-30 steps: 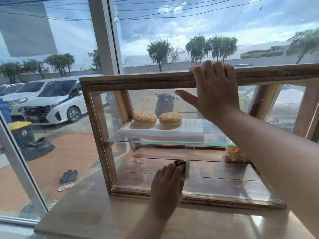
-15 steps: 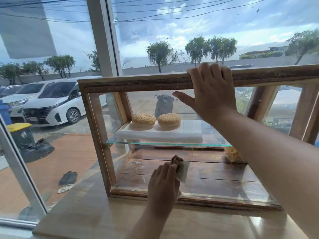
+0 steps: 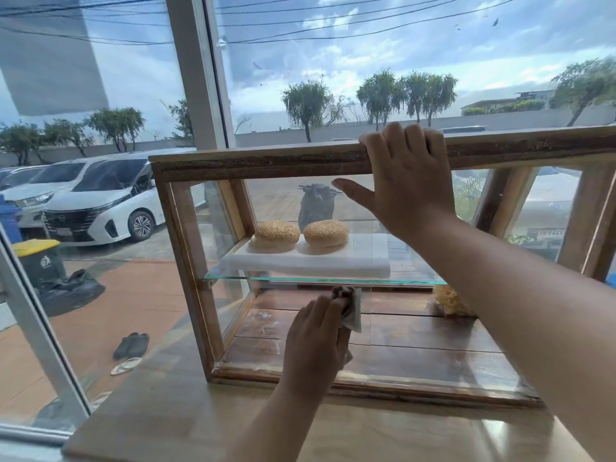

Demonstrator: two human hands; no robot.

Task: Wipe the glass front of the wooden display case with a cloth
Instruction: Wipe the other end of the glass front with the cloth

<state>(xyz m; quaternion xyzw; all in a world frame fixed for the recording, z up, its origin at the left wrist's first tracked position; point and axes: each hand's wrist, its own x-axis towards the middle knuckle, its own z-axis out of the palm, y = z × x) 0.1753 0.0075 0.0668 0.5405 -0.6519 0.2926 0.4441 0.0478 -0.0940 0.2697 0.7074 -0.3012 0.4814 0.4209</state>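
Wiping: the left hand (image 3: pixel 316 338) presses a bunched cloth (image 3: pixel 352 310) against the glass front (image 3: pixel 433 345) of the display case (image 3: pixel 266 165), low on the pane and left of its middle.
Left hand: fingers curled round the cloth, so the wad stays put under them while it rubs.
Right hand: the right hand (image 3: pixel 406 181) lies flat on the case's top rail, fingers straight, thumb spread, holding nothing. It probably braces the case against the wiping push. Whether the fingertips hook behind the rail is hidden.
Inside the case: two sesame buns (image 3: pixel 276 233) sit on a white board (image 3: pixel 310 261) on the glass shelf (image 3: pixel 233 276), behind the pane and safe from the cloth.
Under the case: the worktop (image 3: pixel 200 411).
Progress: most of the pane, by my judgement, awaits the cloth.
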